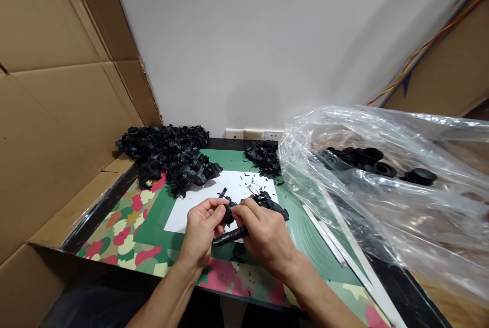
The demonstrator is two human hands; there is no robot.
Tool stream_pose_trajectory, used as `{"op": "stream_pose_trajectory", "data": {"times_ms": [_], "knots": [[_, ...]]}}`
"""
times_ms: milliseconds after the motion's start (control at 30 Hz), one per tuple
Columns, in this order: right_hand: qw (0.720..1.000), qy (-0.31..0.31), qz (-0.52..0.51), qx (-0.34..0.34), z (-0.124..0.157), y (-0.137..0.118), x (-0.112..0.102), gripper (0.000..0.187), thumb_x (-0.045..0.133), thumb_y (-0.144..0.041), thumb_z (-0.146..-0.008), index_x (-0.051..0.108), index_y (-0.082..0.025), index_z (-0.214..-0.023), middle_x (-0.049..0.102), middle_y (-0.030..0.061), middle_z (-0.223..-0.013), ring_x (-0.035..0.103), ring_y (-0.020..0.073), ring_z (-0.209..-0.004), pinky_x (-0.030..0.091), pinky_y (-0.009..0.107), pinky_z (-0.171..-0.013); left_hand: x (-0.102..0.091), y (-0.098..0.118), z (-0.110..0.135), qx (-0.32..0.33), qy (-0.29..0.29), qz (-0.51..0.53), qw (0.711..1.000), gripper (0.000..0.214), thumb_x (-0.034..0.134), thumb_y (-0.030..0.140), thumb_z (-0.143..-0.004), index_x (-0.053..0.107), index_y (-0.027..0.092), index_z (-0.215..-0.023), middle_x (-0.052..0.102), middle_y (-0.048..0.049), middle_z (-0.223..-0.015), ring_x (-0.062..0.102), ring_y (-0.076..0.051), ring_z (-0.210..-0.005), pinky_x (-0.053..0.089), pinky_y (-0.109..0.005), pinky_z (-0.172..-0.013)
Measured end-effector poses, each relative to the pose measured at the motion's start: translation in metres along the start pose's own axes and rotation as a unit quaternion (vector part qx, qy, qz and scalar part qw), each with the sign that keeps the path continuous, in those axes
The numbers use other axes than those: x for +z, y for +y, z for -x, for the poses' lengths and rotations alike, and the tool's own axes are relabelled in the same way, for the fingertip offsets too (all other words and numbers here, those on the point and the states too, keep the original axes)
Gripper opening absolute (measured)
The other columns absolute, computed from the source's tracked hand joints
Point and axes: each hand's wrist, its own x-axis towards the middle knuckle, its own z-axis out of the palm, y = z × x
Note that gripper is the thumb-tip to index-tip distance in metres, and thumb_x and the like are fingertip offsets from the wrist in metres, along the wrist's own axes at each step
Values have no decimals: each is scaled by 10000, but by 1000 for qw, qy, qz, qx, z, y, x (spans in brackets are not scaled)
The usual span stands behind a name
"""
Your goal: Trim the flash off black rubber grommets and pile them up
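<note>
Over a white paper sheet [181,216], my left hand [201,228] pinches a small round black rubber part [228,214] between thumb and fingers. My right hand [267,231] is closed, its thumb and forefinger at the edge of that same part. A black pen-shaped tool [231,237] lies in the curl of my right fingers, its narrow end pointing left toward my left hand. What the tool's tip is like, I cannot make out. Black scraps [273,205] lie just behind my right hand, and small bits are scattered on the paper.
A large heap of ribbed black rubber pieces [171,152] is at the back left, with a smaller pile of black trimmings [264,157] at the back. On the right, a clear plastic bag [382,206] holds round black parts [384,169]. Cardboard [69,114] walls the left side.
</note>
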Motion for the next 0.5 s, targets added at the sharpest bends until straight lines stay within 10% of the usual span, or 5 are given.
{"op": "stream_pose_trajectory", "data": {"times_ms": [200,500], "knots": [[996,-6,89,5,0,6,7,251,402,-100,-861,546,-179,-671,536,17,-600,417,117,-426,257,267,-442,0,-1,4,37,-1,-36,999,301,830,314,-537,702,99,-705,539,17,-488,406,-43,-379,282,-161,-370],[932,-23,-95,348,-5,63,-22,202,416,-313,-772,537,-209,-647,564,19,-560,497,177,-511,353,273,-495,-10,6,3,-65,-22,81,994,364,851,336,-527,660,125,-754,512,29,-524,461,-53,-391,299,-149,-390]]}}
